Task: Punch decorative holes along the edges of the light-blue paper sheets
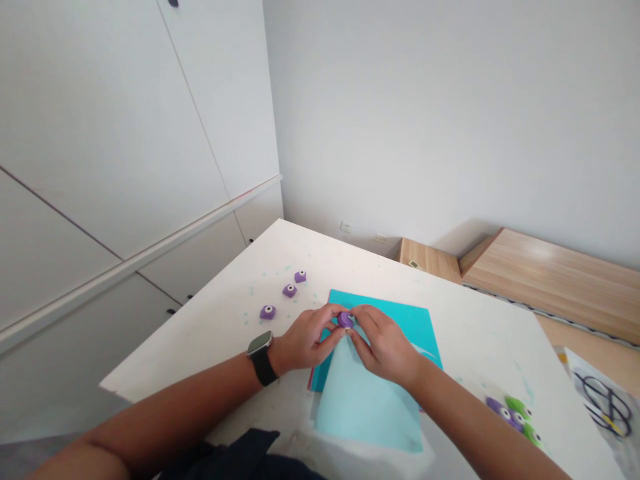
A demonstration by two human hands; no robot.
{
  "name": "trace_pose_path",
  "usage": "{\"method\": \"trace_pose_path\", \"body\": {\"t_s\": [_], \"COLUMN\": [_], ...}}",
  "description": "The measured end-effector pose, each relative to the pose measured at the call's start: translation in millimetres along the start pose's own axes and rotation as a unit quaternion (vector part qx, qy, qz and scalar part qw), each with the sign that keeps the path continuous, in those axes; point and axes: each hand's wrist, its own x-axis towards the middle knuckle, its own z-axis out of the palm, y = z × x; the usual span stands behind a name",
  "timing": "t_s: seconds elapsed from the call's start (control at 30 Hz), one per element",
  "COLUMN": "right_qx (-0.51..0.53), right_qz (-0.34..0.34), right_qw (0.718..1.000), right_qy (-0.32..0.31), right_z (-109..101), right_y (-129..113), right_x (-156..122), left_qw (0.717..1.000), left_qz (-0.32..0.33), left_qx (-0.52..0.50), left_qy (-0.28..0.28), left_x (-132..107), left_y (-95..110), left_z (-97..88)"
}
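My left hand [305, 339], with a watch [261, 353] on its wrist, pinches a small purple eyeball piece [345, 320] from the left. From the other side, the fingertips of my right hand [384, 343] close on the same piece. Beneath the hands a pale blue sheet [370, 413] rises to a point near my thumbs; I cannot tell whether its tip is gripped. Under it lies a flat teal sheet [417, 320] with a thin pink edge. The fingers hide part of the purple piece.
Left of my hands sit three purple one-eyed pieces, one [267, 312] nearest me, on the white table [240, 287]. Purple and green pieces [520, 413] cluster at the right. Wooden furniture [555, 273] and a coiled dark cable [607, 403] are beyond the right edge.
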Motion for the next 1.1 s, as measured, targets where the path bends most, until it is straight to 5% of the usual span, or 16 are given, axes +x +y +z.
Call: {"method": "trace_pose_path", "body": {"t_s": [0.57,0.87,1.1], "right_qx": [0.013,0.120,0.285], "right_qz": [0.007,0.105,0.161], "right_qw": [1.000,0.980,0.929], "right_qy": [0.008,-0.117,-0.174], "right_z": [11,1,18], "right_y": [16,54,78], "right_x": [2,34,45], "left_qw": [0.996,0.983,0.993], "left_qz": [-0.080,-0.133,-0.113], "left_qx": [-0.028,-0.117,-0.038], "left_qy": [0.015,-0.040,0.017], "left_x": [2,20,18], "left_y": [3,-28,-39], "left_z": [6.3,2.9,-0.8]}}
